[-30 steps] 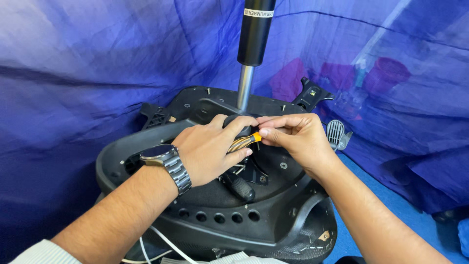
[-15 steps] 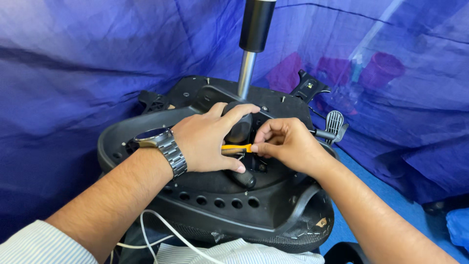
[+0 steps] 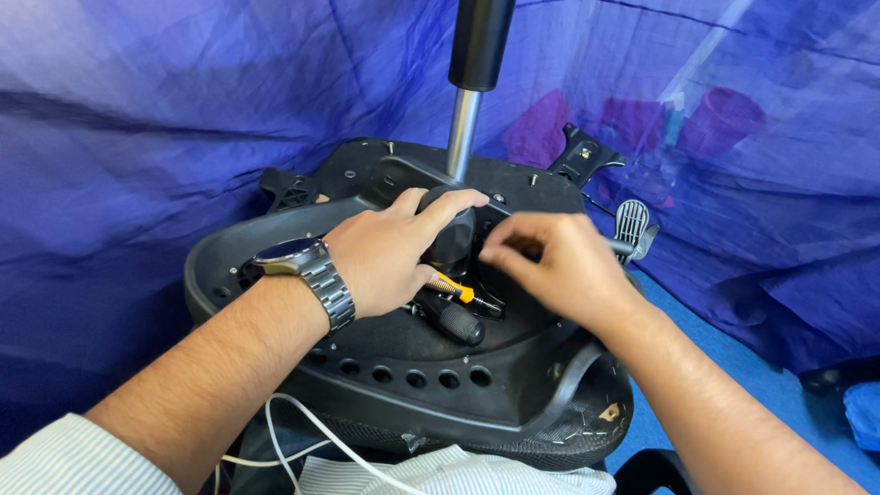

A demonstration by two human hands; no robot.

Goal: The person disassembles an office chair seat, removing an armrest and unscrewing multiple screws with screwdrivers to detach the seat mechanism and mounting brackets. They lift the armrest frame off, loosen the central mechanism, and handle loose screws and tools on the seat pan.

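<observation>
With the upturned black chair seat base (image 3: 394, 367) at centre, the left hand (image 3: 390, 257) clasps the black mechanism housing (image 3: 454, 240) and traps an orange-collared screwdriver (image 3: 454, 291) beneath, the right hand (image 3: 559, 270) pinches a hidden part beside it; fastening looks unfinished.

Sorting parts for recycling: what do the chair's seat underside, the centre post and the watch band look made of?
Seat underside: matte black moulded plastic, probably, with formed holes. Centre post: shiny bare metal below a black sleeve. Watch band: brushed metal links, seemingly steel.
</observation>
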